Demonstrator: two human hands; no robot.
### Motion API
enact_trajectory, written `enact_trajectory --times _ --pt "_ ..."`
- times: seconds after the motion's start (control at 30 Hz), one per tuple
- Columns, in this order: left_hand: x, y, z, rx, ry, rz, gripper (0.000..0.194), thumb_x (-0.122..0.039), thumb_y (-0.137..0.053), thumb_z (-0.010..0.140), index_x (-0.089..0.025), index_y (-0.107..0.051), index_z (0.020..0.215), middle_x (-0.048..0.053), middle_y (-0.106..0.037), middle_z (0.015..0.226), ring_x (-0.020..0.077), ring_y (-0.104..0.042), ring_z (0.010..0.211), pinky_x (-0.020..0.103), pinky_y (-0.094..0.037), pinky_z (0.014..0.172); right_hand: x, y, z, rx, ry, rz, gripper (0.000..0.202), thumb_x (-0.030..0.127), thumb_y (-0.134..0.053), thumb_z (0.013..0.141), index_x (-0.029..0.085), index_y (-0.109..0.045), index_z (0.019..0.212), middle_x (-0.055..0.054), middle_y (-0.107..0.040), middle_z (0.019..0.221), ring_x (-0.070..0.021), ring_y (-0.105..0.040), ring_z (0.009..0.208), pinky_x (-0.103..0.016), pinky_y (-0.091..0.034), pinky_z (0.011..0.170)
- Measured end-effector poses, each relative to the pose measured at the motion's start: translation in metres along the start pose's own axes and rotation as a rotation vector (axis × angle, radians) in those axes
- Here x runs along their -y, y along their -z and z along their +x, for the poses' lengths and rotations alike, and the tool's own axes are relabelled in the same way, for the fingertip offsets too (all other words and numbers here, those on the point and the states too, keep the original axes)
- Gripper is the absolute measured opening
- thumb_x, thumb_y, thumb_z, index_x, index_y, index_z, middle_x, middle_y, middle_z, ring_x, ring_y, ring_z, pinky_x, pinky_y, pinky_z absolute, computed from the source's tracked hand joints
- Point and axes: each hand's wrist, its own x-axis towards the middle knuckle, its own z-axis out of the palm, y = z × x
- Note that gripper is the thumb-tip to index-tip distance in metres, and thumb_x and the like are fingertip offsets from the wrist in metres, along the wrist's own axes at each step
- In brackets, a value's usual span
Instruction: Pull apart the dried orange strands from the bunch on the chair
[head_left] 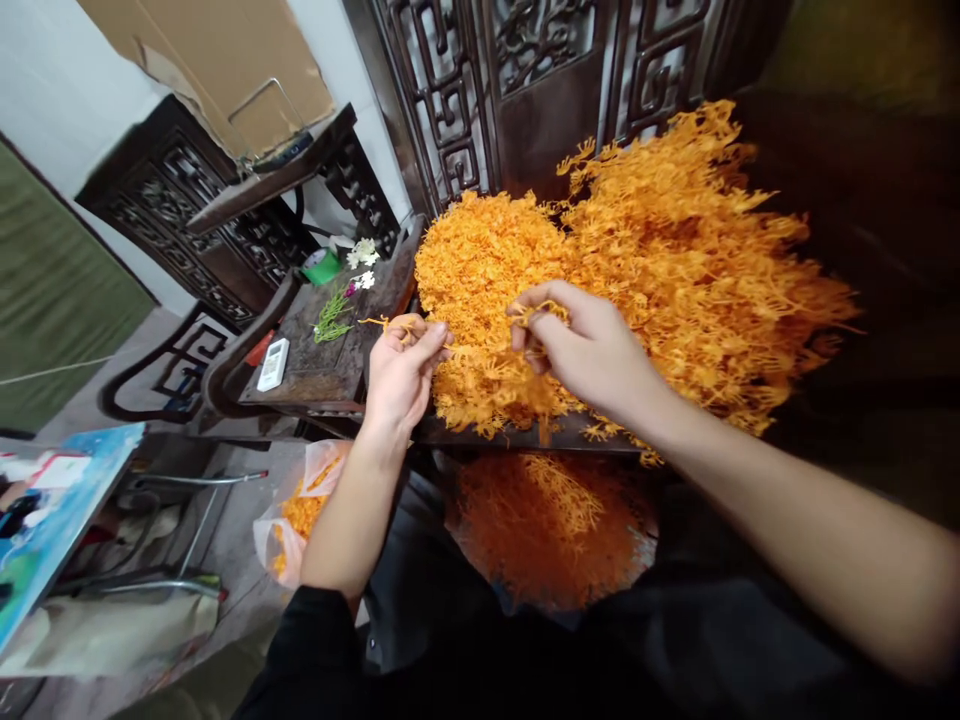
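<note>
Thumb and fingers of my left hand [401, 375] are closed on a thin orange sprig [375, 321], whose end sticks out to the left. My right hand [589, 345] is curled with orange sprig pieces [551, 308] between its fingers. Both hands are held apart above the near edge of a rounded heap of orange sprigs [487, 260]. To the right spreads a looser, taller pile of branching orange sprigs [690, 230]. More orange sprigs [562, 495] lie low in front of my body, between my legs. What the fingertips hide I cannot make out.
A dark wooden side table [307, 375] at left holds a green tape roll [321, 266], white flowers [363, 253], a green sprig [331, 318] and a white device [273, 365]. A plastic bag [319, 465] with orange pieces stands on the floor. Carved wood [551, 130] rises behind.
</note>
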Motion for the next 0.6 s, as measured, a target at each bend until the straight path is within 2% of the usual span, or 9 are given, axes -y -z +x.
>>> enact_trajectory --times 0.07,0.17,0.23,0.3,0.37,0.47,0.53,0.6 --pt "0.002 -0.003 -0.003 0.004 -0.022 -0.003 0.043 -0.018 -0.093 0.063 -0.018 -0.056 0.084 -0.004 -0.067 0.076 0.0081 -0.07 0.069 0.016 -0.056 0.062 0.003 -0.007 -0.006 0.033 -0.071 0.12 0.005 0.022 -0.057 0.087 0.023 -0.052 0.087 0.001 -0.052 0.067 -0.0104 -0.043 0.049 -0.026 -0.026 0.044" --pt "0.005 -0.007 -0.005 -0.003 -0.072 -0.019 0.042 -0.02 -0.093 0.064 -0.018 -0.057 0.085 -0.004 -0.067 0.076 0.0086 -0.07 0.071 0.018 -0.056 0.064 0.008 -0.013 -0.008 0.079 -0.237 0.391 0.019 0.028 -0.061 0.086 0.024 -0.042 0.084 0.004 -0.042 0.066 -0.0077 -0.032 0.045 -0.024 -0.012 0.04" --pt "0.009 -0.009 -0.004 -0.021 -0.118 -0.029 0.042 -0.021 -0.093 0.064 -0.019 -0.057 0.085 -0.005 -0.065 0.077 0.0087 -0.069 0.072 0.019 -0.056 0.066 0.007 -0.017 -0.008 0.088 -0.293 0.474 0.031 0.04 -0.065 0.088 0.025 -0.038 0.084 0.005 -0.042 0.067 -0.0065 -0.029 0.043 -0.024 -0.008 0.04" --pt "0.013 -0.01 -0.004 -0.045 -0.174 -0.023 0.043 -0.024 -0.094 0.063 -0.019 -0.057 0.085 -0.006 -0.064 0.077 0.0091 -0.069 0.074 0.021 -0.056 0.068 0.001 -0.021 -0.007 0.09 -0.295 0.464 0.041 0.055 -0.065 0.09 0.025 -0.037 0.085 0.006 -0.043 0.065 -0.0063 -0.029 0.041 -0.024 -0.009 0.039" --pt "0.02 -0.011 -0.006 -0.065 -0.246 0.023 0.042 -0.027 -0.093 0.065 -0.02 -0.058 0.085 -0.006 -0.065 0.077 0.0096 -0.069 0.073 0.023 -0.056 0.07 -0.008 -0.027 -0.006 0.102 -0.26 0.392 0.046 0.066 -0.061 0.091 0.026 -0.039 0.087 0.004 -0.05 0.066 -0.0071 -0.034 0.04 -0.025 -0.015 0.038" --pt "0.029 -0.016 -0.011 -0.065 -0.362 0.185 0.034 -0.03 -0.09 0.072 -0.019 -0.061 0.084 -0.003 -0.069 0.079 0.0097 -0.068 0.071 0.024 -0.055 0.071 -0.019 -0.034 -0.007 0.115 -0.14 0.229 0.048 0.069 -0.062 0.09 0.026 -0.042 0.09 0.002 -0.06 0.072 -0.0094 -0.043 0.042 -0.027 -0.025 0.039" --pt "0.032 -0.017 -0.01 -0.064 -0.399 0.249 0.03 -0.029 -0.089 0.074 -0.019 -0.062 0.082 -0.001 -0.071 0.08 0.0103 -0.068 0.073 0.024 -0.055 0.073 -0.02 -0.038 -0.013 0.092 -0.03 0.109 0.046 0.064 -0.067 0.09 0.026 -0.042 0.087 0.002 -0.058 0.069 -0.011 -0.044 0.047 -0.028 -0.03 0.043" --pt "0.028 -0.014 -0.002 -0.121 -0.403 0.17 0.032 -0.026 -0.089 0.072 -0.019 -0.06 0.081 -0.001 -0.07 0.08 0.0107 -0.068 0.074 0.025 -0.056 0.074 -0.016 -0.041 -0.024 0.073 0.114 0.015 0.042 0.055 -0.066 0.094 0.025 -0.04 0.08 0.003 -0.05 0.065 -0.0123 -0.042 0.053 -0.029 -0.033 0.048"
